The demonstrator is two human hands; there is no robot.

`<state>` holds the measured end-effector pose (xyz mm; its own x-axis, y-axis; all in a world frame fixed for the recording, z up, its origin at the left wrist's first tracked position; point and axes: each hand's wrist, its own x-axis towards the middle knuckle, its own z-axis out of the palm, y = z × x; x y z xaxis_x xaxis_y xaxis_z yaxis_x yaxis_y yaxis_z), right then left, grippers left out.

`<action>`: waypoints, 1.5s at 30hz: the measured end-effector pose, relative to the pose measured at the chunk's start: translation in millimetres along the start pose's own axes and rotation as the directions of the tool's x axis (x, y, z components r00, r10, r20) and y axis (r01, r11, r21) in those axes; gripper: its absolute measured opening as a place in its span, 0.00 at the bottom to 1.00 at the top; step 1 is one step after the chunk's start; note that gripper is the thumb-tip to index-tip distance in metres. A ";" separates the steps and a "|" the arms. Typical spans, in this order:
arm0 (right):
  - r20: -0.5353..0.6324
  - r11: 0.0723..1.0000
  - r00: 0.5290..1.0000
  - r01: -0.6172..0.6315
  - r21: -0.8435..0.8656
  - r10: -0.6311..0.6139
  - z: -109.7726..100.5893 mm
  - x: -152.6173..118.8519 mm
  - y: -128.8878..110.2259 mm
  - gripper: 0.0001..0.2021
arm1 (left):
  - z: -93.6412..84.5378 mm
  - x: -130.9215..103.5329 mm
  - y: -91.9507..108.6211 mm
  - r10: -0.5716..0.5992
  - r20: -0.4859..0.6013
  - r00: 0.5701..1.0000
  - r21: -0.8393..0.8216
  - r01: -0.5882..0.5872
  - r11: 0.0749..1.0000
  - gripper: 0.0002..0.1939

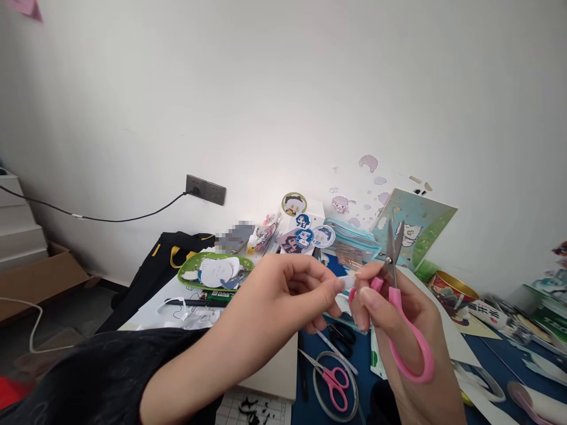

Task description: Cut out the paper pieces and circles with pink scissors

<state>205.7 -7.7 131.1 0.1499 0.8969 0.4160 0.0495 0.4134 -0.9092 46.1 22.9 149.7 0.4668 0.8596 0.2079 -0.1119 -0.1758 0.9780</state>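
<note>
Pinching a partly hidden white scrap [346, 283], its shape unclear, the left hand [305, 288] faces the right hand [384, 319], curled around pink-handled scissors [395, 296].

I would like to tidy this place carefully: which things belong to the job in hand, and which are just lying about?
In use:
raised scissors, in the right hand
white piece, pinched by the left hand

Apparently just lying about:
other pink scissors
green tray
blue pouch
tin
</note>
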 end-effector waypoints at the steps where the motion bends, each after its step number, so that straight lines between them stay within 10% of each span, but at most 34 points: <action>1: 0.036 1.000 0.999 -0.018 0.002 0.018 0.3 -0.7 -0.3 0.04 | -1.2 -0.3 0.3 0.021 -0.018 1.000 -0.023 -0.022 0.999 0.11; 4: 0.118 0.996 0.990 -0.079 0.027 0.076 4.8 -4.7 -0.2 0.04 | -4.9 -0.9 0.3 0.089 -0.065 0.994 -0.087 -0.095 0.992 0.12; 9: -0.060 0.998 0.998 0.029 0.048 -0.026 14.6 -11.9 1.4 0.04 | -4.9 -3.0 0.4 0.107 -0.066 0.992 -0.090 -0.113 0.989 0.11; 34: -0.115 0.990 0.984 0.138 -0.018 -0.139 9.7 -9.8 -4.0 0.03 | 9.3 -4.8 10.5 -0.124 0.110 0.986 -0.144 0.139 0.980 0.05; 45: 0.118 1.000 0.993 0.024 -0.019 -0.022 1.6 -13.5 -4.7 0.03 | 0.4 -2.8 2.4 0.032 -0.007 0.999 -0.200 -0.033 0.979 0.04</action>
<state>201.8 -21.6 129.8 0.0308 0.9001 0.4346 0.0722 0.4317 -0.8991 44.9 19.8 151.4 0.4570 0.8568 0.2389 -0.3005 -0.1041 0.9481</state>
